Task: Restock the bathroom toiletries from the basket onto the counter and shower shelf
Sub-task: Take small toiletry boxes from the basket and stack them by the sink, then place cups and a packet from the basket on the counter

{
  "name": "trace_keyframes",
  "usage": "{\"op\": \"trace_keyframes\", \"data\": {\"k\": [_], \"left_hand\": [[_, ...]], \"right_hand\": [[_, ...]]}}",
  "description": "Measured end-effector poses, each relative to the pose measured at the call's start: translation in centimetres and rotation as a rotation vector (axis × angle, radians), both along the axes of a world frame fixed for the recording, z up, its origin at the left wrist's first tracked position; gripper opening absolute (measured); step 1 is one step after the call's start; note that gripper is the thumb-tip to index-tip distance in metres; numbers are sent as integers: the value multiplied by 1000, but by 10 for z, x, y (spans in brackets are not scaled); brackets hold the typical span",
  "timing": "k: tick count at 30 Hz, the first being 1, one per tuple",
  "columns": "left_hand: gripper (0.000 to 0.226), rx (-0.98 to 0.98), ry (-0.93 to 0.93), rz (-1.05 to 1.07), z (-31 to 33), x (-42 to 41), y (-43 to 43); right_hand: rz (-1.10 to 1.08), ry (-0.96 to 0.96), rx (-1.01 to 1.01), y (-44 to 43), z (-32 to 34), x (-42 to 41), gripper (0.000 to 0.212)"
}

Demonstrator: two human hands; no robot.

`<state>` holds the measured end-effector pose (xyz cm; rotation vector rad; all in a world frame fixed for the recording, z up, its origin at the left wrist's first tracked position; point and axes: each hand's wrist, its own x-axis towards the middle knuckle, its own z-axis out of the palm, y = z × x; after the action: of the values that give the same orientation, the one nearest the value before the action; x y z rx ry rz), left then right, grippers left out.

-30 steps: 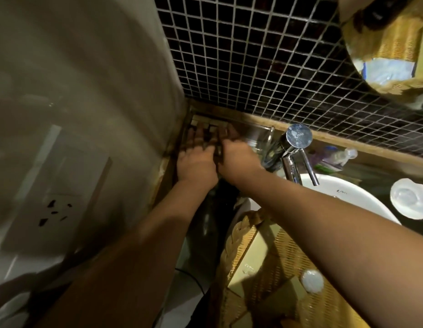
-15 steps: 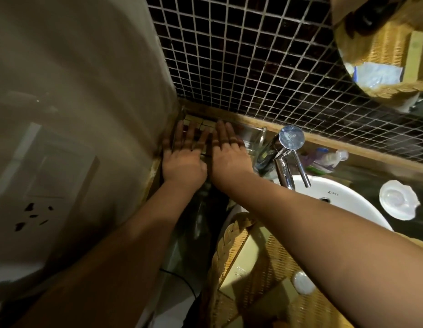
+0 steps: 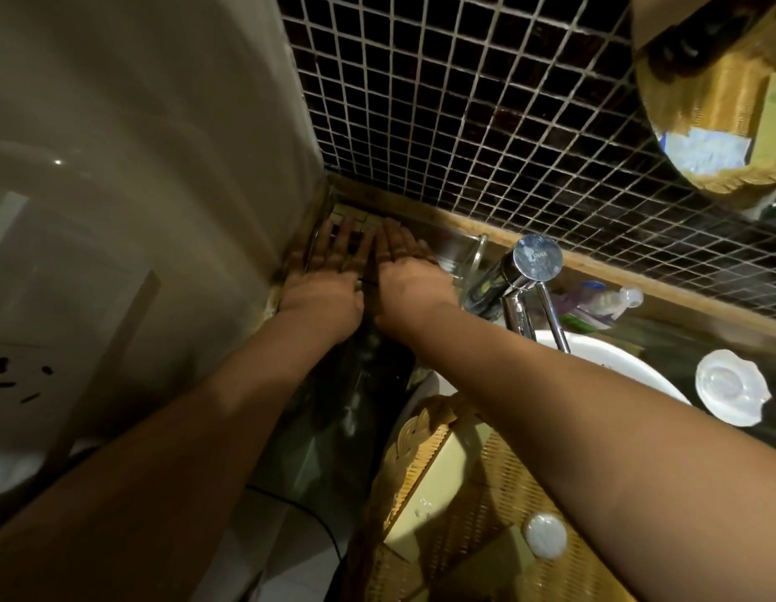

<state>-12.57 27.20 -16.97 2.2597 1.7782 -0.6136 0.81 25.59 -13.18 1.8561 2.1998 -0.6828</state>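
The left hand (image 3: 323,284) and right hand (image 3: 410,275) lie flat, fingers straight, side by side in the bench's (image 3: 355,384) far corner. The basket (image 3: 416,441) sits nearer, beneath the right forearm.

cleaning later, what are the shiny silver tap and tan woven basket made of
Shiny silver tap: likely chrome-plated metal, mirror-bright with reflections. Tan woven basket: seemingly wicker or rattan, matte, braided rim and open weave.

The left grip (image 3: 321,293) and right grip (image 3: 414,284) are bare hands, on forearms (image 3: 551,406) bare to the frame's edge.
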Motion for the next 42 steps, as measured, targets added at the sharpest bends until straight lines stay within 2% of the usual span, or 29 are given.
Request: {"op": "trace_keyframes", "data": {"k": [5,8,15,20,25,28,32,39,42], "left_hand": [[80,-10,-14,-1,1,1,-1],[87,21,-54,15,1,0,-4],[107,53,19,-34,17,3,-4],[97,57,41,-52,31,5,-3],[81,205,-97,-36,65,3,-20],[77,300,-119,-47,88,6,-36],[68,301,-94,-47,116,15,-56],[63,333,-164,-160,158,55,-90],[57,358,-253,-214,167,72,-125]], "right_hand": [[32,-26,86,-8,-2,11,109],[19,-1,20,-13,-7,16,117],[-2,59,36,-9,-9,13,115],[36,75,25,-10,-1,21,104],[63,71,24,-23,28,23,103],[119,44,103,-36,49,30,99],[132,68,182,-58,79,47,84],[41,48,278,-110,112,87,77],[-31,81,266,-142,115,103,73]]}}
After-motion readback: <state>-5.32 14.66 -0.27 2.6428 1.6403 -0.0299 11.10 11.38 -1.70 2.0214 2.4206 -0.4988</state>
